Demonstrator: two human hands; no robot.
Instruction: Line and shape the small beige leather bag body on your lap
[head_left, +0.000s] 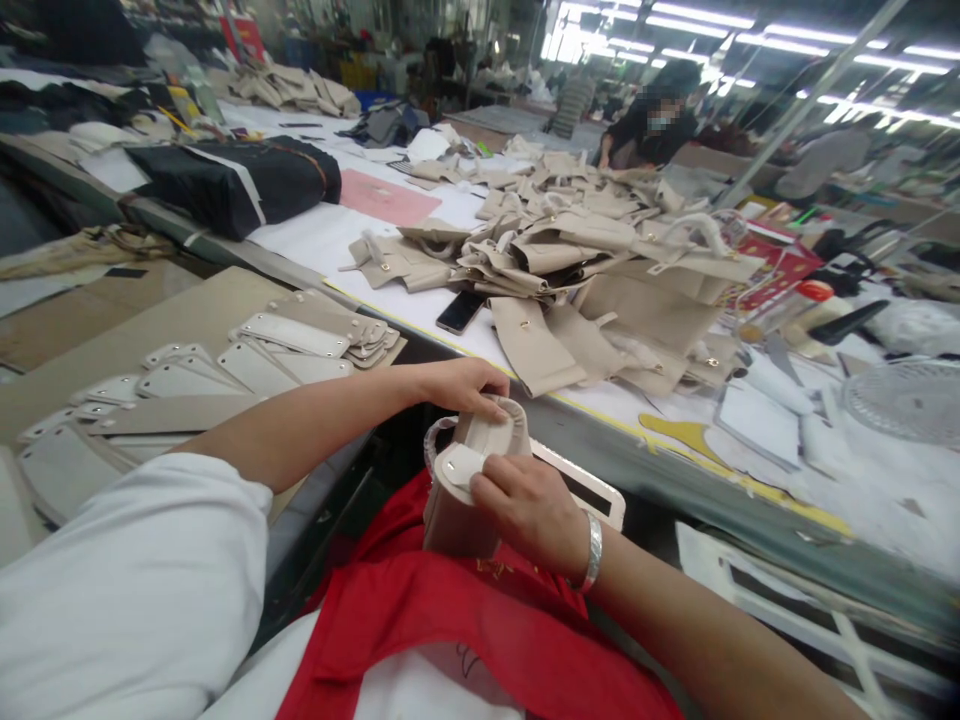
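A small beige handbag point(456, 522) with a curled rim rests against the red apron point(480, 610) over my lap. My left hand point(471, 385) is closed on the bag's far rim, thumb pressed down on its inner side. Nearer to me, my right hand point(529, 508) has its fingers curled at the bag's near edge, beside a pale panel point(459, 464) with a small metal fitting. A wrapped handle loop point(435, 437) sticks out on the left of the bag. The underside of the bag and my right fingertips are partly hidden.
Flat base pieces point(292, 335) lie in stacks on a board at the left. Beige bag parts point(592, 270) are heaped on the table, with a phone point(460, 312) at their edge. A white plastic stool point(787, 600) stands at lower right. Another person point(652, 125) works across the table.
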